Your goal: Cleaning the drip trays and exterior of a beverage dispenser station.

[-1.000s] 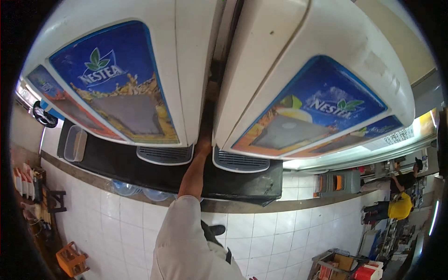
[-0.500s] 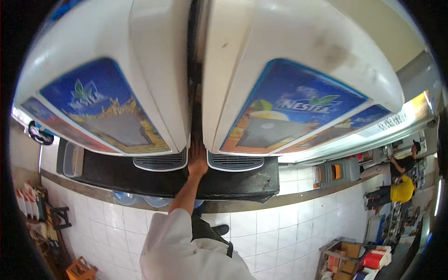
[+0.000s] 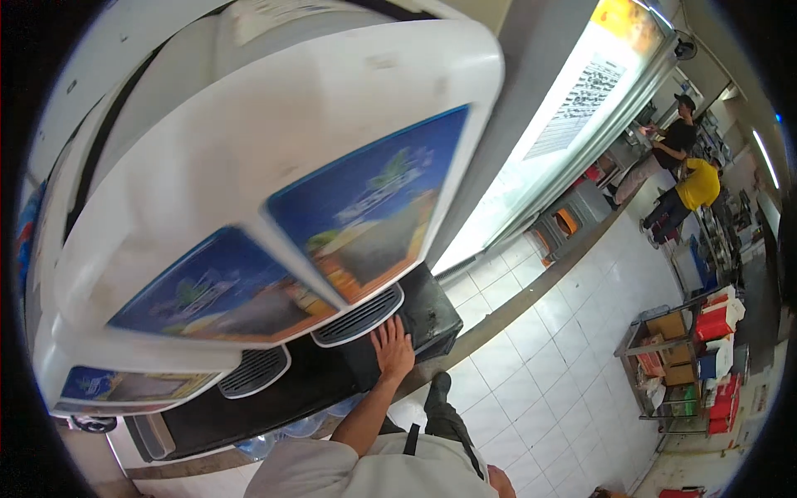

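My left hand (image 3: 393,349) lies on the black counter (image 3: 311,382), fingers stretched out and slightly apart, nothing held. Its fingertips are at the edge of a grey slotted drip tray (image 3: 359,316); whether they touch it I cannot tell. Above the tray stands a white drink dispenser (image 3: 249,166) with blue picture panels. A second drip tray (image 3: 256,372) sits further left, under another dispenser (image 3: 149,390). Only a small part of my right hand (image 3: 500,480) shows at the lower edge beside my trousers, its fingers hidden.
A lit display fridge (image 3: 540,141) stands right of the dispensers. A grey bin (image 3: 569,220) with an orange flap is beyond it. A rack with boxes (image 3: 668,357) stands on the right. Two people work far right, one in a yellow shirt (image 3: 700,185). Large clear bottles (image 3: 303,426) sit below the counter.
My left hand has come out of the gap between the two dispensers and now lies on the counter by the right drip tray. The view has turned to the right; part of my right hand has appeared.
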{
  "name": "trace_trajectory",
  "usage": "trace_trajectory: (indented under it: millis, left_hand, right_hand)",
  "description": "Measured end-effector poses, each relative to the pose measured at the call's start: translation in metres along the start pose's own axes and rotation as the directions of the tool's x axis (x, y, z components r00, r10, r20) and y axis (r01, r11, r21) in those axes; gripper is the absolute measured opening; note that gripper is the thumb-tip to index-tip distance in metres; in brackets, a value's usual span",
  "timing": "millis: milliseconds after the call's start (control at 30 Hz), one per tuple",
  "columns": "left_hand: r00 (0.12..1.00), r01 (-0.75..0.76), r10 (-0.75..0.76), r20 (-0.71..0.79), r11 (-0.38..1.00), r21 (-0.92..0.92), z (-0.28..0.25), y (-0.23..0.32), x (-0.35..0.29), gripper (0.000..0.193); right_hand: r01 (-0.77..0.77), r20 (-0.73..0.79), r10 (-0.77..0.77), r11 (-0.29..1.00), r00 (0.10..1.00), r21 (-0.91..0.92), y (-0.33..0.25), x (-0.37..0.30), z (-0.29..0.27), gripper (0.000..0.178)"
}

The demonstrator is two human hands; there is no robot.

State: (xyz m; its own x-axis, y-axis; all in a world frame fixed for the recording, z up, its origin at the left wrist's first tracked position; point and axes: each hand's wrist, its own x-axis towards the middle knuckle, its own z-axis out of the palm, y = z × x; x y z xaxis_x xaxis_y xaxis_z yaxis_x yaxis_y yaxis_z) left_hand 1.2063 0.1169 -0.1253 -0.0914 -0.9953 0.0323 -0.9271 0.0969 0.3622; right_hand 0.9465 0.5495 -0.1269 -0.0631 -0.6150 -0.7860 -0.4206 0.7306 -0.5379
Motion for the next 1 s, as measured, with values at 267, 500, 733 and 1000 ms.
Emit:
trace_trajectory:
  millis: [267,500,733,1000]
  left_hand:
    - [0.981,0.085,-0.091,-0.172,0.995,-0.043,0.033,0.044,0.138,0.055]
    - [0.919,0.277,-0.258,-0.299,0.961,0.023,0.023,0.013,0.243,0.051]
    - [0.933,0.188,-0.140,-0.331,0.975,0.117,0.025,0.032,0.190,0.052]
    - [0.984,0.179,-0.178,-0.012,0.984,0.015,0.003,0.034,0.007,0.058]
  right_hand:
    - [-0.291,0.196,0.245,0.920,0.950,0.262,-0.024,0.028,-0.092,0.046]
    - [-0.360,0.336,0.231,0.844,0.913,0.397,0.040,0.068,-0.179,0.045]
    - [-0.495,0.514,0.235,0.738,0.825,0.458,0.011,0.067,-0.225,0.044]
    - [0.419,0.234,-0.366,0.875,0.901,-0.243,-0.275,0.204,-0.249,0.038]
